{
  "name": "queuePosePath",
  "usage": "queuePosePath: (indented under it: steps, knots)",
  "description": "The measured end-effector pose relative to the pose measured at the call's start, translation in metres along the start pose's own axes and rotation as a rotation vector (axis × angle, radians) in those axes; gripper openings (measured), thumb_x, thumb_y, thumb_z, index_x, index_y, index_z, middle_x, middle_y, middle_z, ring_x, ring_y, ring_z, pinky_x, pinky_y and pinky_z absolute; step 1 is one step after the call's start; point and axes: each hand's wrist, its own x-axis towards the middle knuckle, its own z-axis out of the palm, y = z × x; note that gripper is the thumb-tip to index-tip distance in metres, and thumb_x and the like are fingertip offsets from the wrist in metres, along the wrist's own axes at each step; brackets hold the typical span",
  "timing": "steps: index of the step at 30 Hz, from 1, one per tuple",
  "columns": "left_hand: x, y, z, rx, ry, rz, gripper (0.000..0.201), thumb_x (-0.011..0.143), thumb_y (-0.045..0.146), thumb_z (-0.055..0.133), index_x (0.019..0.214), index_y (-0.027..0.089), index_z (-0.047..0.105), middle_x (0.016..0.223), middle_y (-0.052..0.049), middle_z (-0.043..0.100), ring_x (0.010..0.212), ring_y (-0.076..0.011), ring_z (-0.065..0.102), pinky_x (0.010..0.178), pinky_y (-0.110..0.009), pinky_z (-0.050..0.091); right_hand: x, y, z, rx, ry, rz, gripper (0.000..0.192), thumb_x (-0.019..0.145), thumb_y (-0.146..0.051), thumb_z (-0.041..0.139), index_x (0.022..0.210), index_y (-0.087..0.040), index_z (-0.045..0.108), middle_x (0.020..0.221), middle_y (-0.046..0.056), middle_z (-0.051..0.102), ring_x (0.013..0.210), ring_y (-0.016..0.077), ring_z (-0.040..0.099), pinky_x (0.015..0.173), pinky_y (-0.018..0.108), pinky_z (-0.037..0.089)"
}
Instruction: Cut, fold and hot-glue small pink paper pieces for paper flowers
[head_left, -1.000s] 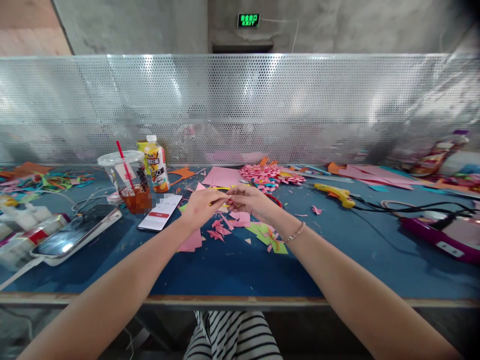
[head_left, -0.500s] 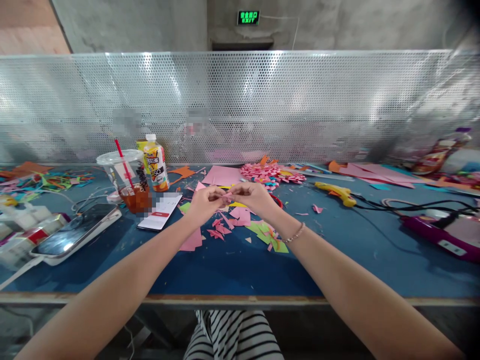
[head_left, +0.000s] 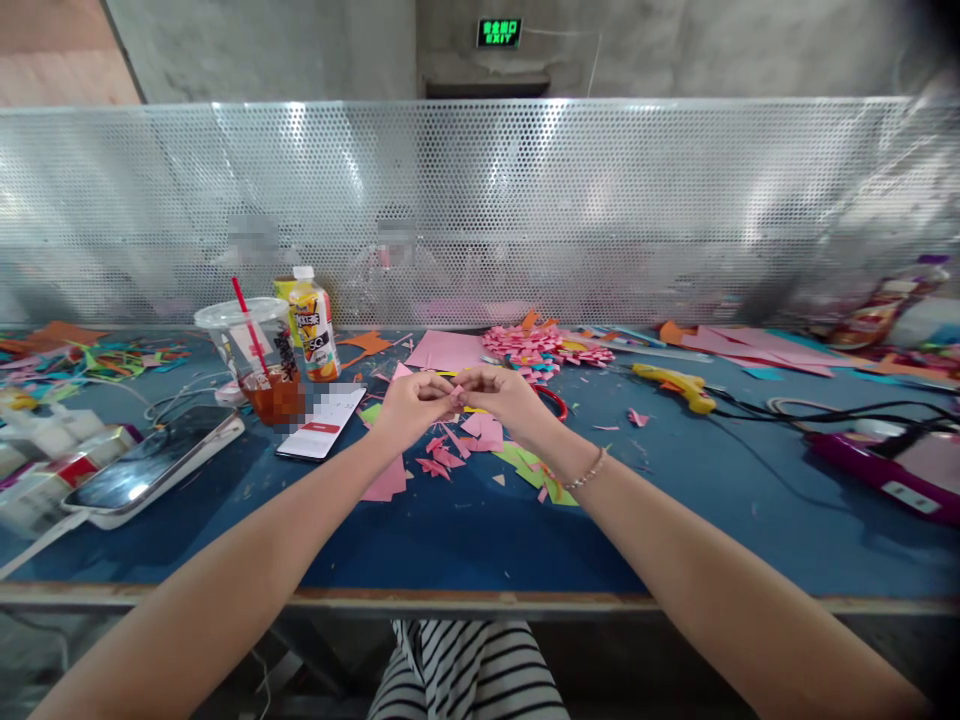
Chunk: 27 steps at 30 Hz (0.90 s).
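Head view: two hands [head_left: 457,398], one pink paper scrap [head_left: 454,396].

A craft workshop: a long blue-topped workbench [head_left: 465,540] strewn with cut coloured paper scraps [head_left: 480,445], a yellow hot-glue gun [head_left: 671,385] near its far edge, a perforated metal partition [head_left: 480,210] behind, bare concrete walls.
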Motion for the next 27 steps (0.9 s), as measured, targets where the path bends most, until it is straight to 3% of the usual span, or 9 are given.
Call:
queuePosePath:
  steps: [7,15,22,27]
  knots:
    - [0.0003,0.0005,0.0004,-0.103,0.026,-0.079,0.016,0.059,0.020,0.070,0.068,0.012,0.060,0.060,-0.003,0.066,0.061,-0.0174,0.065,0.068,-0.035,0.054,0.0003,0.0049,0.0036,0.122,-0.007,0.061,0.015,0.056,-0.021,0.071,0.067,-0.014,0.063,0.064,0.000,0.060,0.060,0.0105,0.055,0.061,0.027,0.043]
    - [-0.0003,0.0004,0.0015,-0.075,0.052,-0.076,0.010,0.061,0.014,0.066,0.066,0.012,0.058,0.058,-0.003,0.065,0.058,-0.0164,0.065,0.066,-0.033,0.053,0.0002,0.0084,0.0056,0.198,0.017,0.057,0.008,0.057,-0.014,0.067,0.064,-0.015,0.063,0.061,-0.002,0.060,0.058,0.0099,0.055,0.061,0.027,0.043]
    - [-0.0013,0.0034,0.0015,-0.258,0.055,-0.186,0.010,0.059,0.008,0.061,0.067,0.013,0.057,0.057,-0.003,0.066,0.058,-0.0169,0.065,0.066,-0.032,0.053,-0.0012,0.0061,0.0072,0.307,0.009,0.114,0.009,0.054,-0.013,0.069,0.061,-0.016,0.064,0.061,-0.001,0.063,0.060,0.0111,0.058,0.064,0.028,0.046]
    - [-0.0013,0.0062,0.0030,-0.317,0.087,-0.243,0.011,0.060,0.004,0.057,0.068,0.012,0.057,0.057,-0.004,0.065,0.056,-0.0154,0.064,0.063,-0.029,0.052,-0.0008,0.0057,0.0049,0.232,-0.001,0.047,0.006,0.058,-0.014,0.067,0.062,-0.017,0.065,0.063,0.000,0.064,0.062,0.0120,0.059,0.066,0.029,0.047]
